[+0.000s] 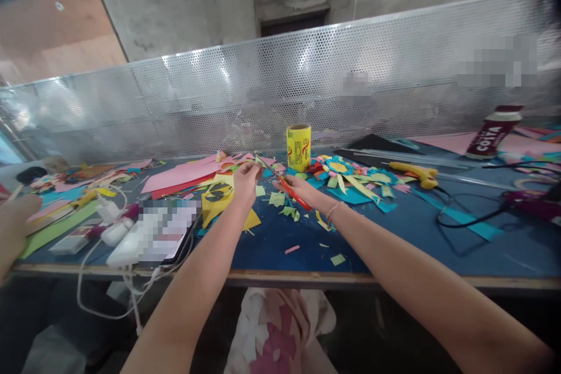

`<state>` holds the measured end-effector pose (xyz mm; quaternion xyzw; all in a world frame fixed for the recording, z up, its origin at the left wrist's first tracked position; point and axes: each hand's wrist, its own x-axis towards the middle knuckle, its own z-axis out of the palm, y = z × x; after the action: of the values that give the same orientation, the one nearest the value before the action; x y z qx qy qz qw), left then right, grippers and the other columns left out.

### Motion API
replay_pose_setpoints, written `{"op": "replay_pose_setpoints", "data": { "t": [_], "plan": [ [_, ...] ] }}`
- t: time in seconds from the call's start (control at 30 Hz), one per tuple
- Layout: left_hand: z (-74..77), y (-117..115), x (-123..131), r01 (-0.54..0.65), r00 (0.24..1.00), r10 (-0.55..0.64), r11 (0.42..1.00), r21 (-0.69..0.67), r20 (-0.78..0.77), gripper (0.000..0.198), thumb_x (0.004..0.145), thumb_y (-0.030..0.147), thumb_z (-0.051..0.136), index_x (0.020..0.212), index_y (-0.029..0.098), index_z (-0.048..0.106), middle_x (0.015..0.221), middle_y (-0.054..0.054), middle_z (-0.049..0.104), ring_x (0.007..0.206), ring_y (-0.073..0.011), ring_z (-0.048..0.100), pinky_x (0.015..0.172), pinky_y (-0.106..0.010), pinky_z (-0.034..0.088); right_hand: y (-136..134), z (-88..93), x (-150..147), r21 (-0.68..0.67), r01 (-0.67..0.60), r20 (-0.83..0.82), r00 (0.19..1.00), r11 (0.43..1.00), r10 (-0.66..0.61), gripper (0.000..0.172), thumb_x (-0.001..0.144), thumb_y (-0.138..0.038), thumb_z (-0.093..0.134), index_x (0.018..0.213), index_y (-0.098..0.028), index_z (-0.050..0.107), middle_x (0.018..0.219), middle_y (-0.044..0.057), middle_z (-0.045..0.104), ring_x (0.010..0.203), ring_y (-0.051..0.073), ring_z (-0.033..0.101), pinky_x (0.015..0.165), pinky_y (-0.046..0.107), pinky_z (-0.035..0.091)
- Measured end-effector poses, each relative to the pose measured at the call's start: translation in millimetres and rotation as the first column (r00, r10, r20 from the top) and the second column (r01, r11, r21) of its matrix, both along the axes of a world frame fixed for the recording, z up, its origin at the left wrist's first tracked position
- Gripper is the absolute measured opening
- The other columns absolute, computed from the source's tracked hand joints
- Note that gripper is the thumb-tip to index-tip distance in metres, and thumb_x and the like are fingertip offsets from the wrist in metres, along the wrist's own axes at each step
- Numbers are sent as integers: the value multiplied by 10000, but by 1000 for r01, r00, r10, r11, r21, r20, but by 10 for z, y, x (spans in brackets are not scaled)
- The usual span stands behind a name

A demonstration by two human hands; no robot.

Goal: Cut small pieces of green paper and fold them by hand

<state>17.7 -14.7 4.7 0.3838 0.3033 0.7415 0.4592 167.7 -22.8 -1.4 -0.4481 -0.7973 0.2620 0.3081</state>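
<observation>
Our left hand (248, 178) is nearly closed, its fingertips pinched on what looks like a small green paper piece (258, 158), too small for us to make out its shape. Our right hand (302, 186) is curled round the red handles of the scissors (294, 191), whose blades slant up and leftward to the left fingertips; we cannot tell how far the blades are parted. For a clean snip, we judge it best to pinch the paper flat near the cut, turn the paper rather than the wrist, and leave the left fingers clear of the blade tips. The paper sits right at the left fingertips, by the blade end of the scissors and above the table (263, 248). Below and between our hands lie loose green scraps (277, 198); yellow paper (211, 214) lies left of the left hand. Farther out, a yellow roll (298, 152) stands upright beyond the right hand, pink sheets (179, 175) spread to the left, and a paper flower (339, 167) and a yellow glue gun (414, 174) lie to the right
</observation>
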Motion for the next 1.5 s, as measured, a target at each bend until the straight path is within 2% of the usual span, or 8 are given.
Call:
{"op": "replay_pose_setpoints", "data": {
  "t": [0.17, 0.47, 0.7, 1.03, 1.3, 1.37, 1.43, 1.5],
  "plan": [
    [9, -18, 10, 4, 1000, -4, 1000, -24, -6, 91, 607, 188, 691, 621, 151, 608, 592, 16, 576, 584, -78, 533, 690, -246, 432, 23, -12, -1, -19, -18, -41, 999, 1000, 18, 477, 745, -620, 442, 809, -157, 535, 759, 33, 567, 704, 157, 509, 641, 263, 394],
    [50, -38, 8, 44, 998, -42, 997, -60, 42, 73, 599, 133, 678, 615, 128, 607, 561, 16, 567, 548, -69, 534, 636, -229, 427, -62, 93, -30, -80, 47, -8, 999, 996, -48, 487, 699, -648, 475, 681, -164, 530, 630, 12, 518, 609, 136, 484, 565, 246, 387],
    [50, -26, -1, 48, 998, -44, 996, -80, 54, 97, 593, 139, 687, 602, 128, 591, 536, 24, 557, 532, -63, 533, 612, -216, 433, -55, 88, -50, -7, 85, 101, 991, 996, -84, 496, 730, -646, 436, 562, -180, 456, 512, -6, 434, 522, 132, 456, 518, 259, 368],
    [41, -4, -22, 114, 987, -101, 989, -97, 125, 124, 581, 126, 700, 618, 131, 582, 565, 23, 573, 537, -58, 538, 629, -218, 437, -66, 45, -102, 57, 71, 53, 996, 996, -74, 496, 762, -628, 412, 567, -177, 483, 518, 9, 470, 524, 131, 466, 522, 259, 408],
    [50, -27, -10, 161, 979, -145, 981, -107, 144, 174, 554, 148, 727, 654, 129, 587, 580, 18, 585, 544, -61, 549, 599, -208, 440, -51, -42, -173, -169, 88, -108, 988, 982, -107, 495, 729, -661, 428, 637, -180, 497, 519, -4, 465, 474, 130, 486, 446, 261, 446],
    [40, -27, -19, 181, 976, -164, 977, -113, 145, 183, 549, 147, 729, 661, 128, 586, 580, 19, 581, 549, -62, 551, 598, -205, 441, -40, -7, -150, -122, 111, -62, 991, 986, -119, 512, 742, -668, 395, 624, -180, 492, 524, 2, 485, 493, 140, 503, 471, 266, 449],
    [29, -25, -37, 176, 976, -161, 980, -94, 149, 185, 554, 151, 725, 669, 139, 580, 581, 25, 572, 562, -63, 554, 608, -204, 443, -6, 53, -68, 19, 153, 52, 987, 988, -154, 523, 756, -660, 381, 601, -175, 502, 555, 31, 535, 563, 168, 546, 537, 275, 452],
    [18, -22, -61, 184, 974, -168, 979, -91, 152, 186, 563, 154, 713, 689, 153, 575, 594, 27, 573, 574, -68, 557, 600, -206, 437, 53, 108, 75, 145, 244, 155, 952, 959, -265, 496, 762, -628, 412, 653, -165, 553, 667, 84, 614, 689, 210, 600, 620, 284, 450]
  ]
}}
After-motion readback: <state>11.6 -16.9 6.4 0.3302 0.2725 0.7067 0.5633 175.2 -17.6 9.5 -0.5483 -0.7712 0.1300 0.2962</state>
